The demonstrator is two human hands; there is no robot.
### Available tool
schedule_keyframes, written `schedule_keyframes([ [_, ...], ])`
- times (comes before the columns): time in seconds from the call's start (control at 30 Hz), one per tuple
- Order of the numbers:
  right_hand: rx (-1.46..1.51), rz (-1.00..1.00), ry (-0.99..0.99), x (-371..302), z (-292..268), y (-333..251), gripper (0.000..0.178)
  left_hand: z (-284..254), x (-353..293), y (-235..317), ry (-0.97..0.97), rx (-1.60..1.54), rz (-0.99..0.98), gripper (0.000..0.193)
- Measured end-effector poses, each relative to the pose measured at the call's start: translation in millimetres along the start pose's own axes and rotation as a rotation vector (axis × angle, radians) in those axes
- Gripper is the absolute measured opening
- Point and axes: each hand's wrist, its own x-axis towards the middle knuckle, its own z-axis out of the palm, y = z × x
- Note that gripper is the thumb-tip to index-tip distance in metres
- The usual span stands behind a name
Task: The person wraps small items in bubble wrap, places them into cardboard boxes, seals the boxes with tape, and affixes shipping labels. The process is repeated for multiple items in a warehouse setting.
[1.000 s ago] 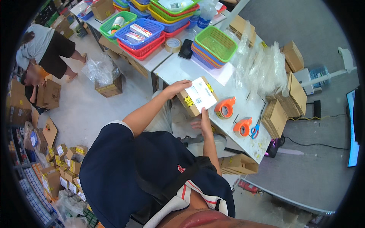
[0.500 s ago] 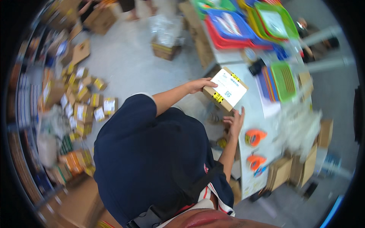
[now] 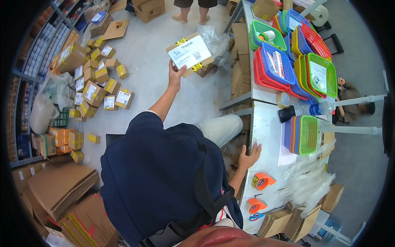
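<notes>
My left hand (image 3: 176, 76) grips a small cardboard box (image 3: 191, 53) by its near edge and holds it out over the floor. The box carries a white label on top and yellow-and-black tape at two sides. At the edge of the white table (image 3: 265, 119), my right hand (image 3: 250, 156) rests with its fingers spread and nothing in them. Nearest to it on the table are an orange tape dispenser (image 3: 263, 181) and a second orange tape dispenser (image 3: 256, 205), with blue-handled scissors (image 3: 256, 216) beside the latter.
Taped, labelled boxes (image 3: 94, 92) lie heaped on the floor at left, before shelving (image 3: 41, 53). Stacked coloured baskets (image 3: 273, 61) fill the table's far end; a green basket stack (image 3: 307, 135) and plastic wrap (image 3: 308, 181) lie closer. A person's legs (image 3: 193, 12) stand ahead.
The box in my left hand has swung left, away from the table and over the floor. My right hand has left the box's side and come down on the table edge.
</notes>
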Motion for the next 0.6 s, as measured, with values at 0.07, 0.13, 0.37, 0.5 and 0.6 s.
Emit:
schedule_keyframes([
  [0.07, 0.029, -0.008, -0.002, 0, -1, 1, 0.066, 4, 6, 4, 0.003, -0.028, 0.021, 0.097],
  [0.13, 0.037, 0.003, -0.011, -3, -2, 2, 0.064, 12, 8, 6, 0.002, -0.075, 0.018, 0.093],
  [0.37, 0.059, 0.019, -0.020, -7, -4, 1, 0.061, 33, 9, 6, -0.011, -0.180, 0.010, 0.085],
  [0.5, 0.059, 0.012, -0.029, -5, -2, 4, 0.059, 37, 5, 5, -0.022, -0.216, -0.015, 0.085],
  [0.6, 0.065, 0.008, -0.041, -3, -2, 6, 0.059, 30, 5, -9, -0.049, -0.214, 0.008, 0.080],
])
